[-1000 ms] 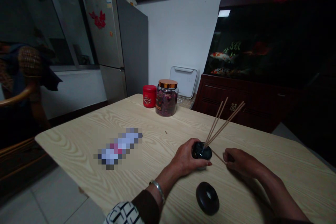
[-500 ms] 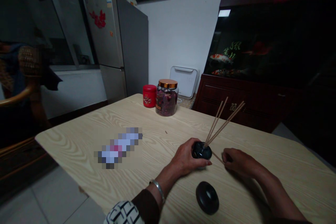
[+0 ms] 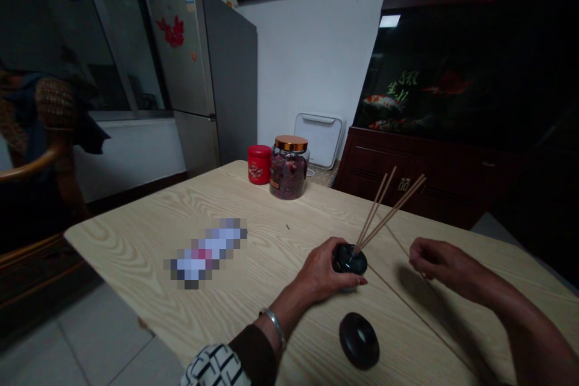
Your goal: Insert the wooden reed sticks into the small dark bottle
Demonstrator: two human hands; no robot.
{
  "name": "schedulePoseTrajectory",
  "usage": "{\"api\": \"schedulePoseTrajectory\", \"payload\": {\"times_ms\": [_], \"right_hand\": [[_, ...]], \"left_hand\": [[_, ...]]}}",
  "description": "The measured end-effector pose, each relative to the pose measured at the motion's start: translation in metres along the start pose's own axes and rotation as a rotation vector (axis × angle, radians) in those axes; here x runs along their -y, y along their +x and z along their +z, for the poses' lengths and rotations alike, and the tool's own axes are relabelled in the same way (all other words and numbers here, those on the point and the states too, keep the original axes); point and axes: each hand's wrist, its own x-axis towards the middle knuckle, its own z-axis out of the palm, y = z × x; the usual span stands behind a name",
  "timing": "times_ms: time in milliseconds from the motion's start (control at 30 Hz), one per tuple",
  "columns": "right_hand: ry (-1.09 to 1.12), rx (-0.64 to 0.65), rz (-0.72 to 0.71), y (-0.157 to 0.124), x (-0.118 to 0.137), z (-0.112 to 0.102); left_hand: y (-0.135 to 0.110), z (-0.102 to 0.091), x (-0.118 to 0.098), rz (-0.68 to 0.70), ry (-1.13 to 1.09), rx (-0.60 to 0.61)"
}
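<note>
My left hand (image 3: 323, 271) is wrapped round a small dark glass diffuser bottle (image 3: 350, 260) on the table. Several thin brown reed sticks (image 3: 379, 211) stand in its neck, leaning up and to the right. To the right, above the tabletop, the fingers of my right hand (image 3: 436, 265) are pinched on a single thin reed stick (image 3: 394, 235), which slants up and left behind the others. Another long stick (image 3: 418, 313) stretches from beside the bottle toward the lower right. A dark round lid-like piece with a hollow (image 3: 359, 341) rests in front of the bottle.
Farther back on the table (image 3: 149, 217) stand a red canister (image 3: 259, 164) and a glass jar of dried flowers (image 3: 288, 172). A blurred oblong item (image 3: 205, 253) lies at left. Beyond are a fridge (image 3: 230, 78), a fish tank (image 3: 443, 66) and, far left, a seated person (image 3: 49, 108).
My right hand has moved right and slightly up, away from the bottle, with a stick now visible in its fingers. The long stick on the table is uncovered. My left hand stays on the bottle.
</note>
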Motion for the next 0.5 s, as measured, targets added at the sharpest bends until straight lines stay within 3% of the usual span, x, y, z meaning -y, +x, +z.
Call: {"api": "schedulePoseTrajectory", "payload": {"times_ms": [67, 133, 233, 333, 500], "right_hand": [[0.225, -0.202, -0.018, -0.005, -0.001, -0.023], [0.477, -0.507, 0.002, -0.011, 0.007, -0.039], [0.852, -0.805, -0.014, -0.016, 0.035, -0.041], [1.014, -0.863, -0.091, -0.015, 0.067, -0.024], [0.856, -0.83, -0.182, -0.01, 0.088, 0.004]], "left_hand": [[0.0, 0.0, 0.0, 0.002, 0.007, -0.001], [0.0, 0.0, 0.0, 0.004, 0.009, -0.002], [0.001, 0.002, 0.001, 0.002, 0.008, -0.006], [0.001, 0.003, 0.0, -0.004, 0.011, -0.011], [0.0, 0.001, -0.001, -0.001, 0.034, -0.008]]}}
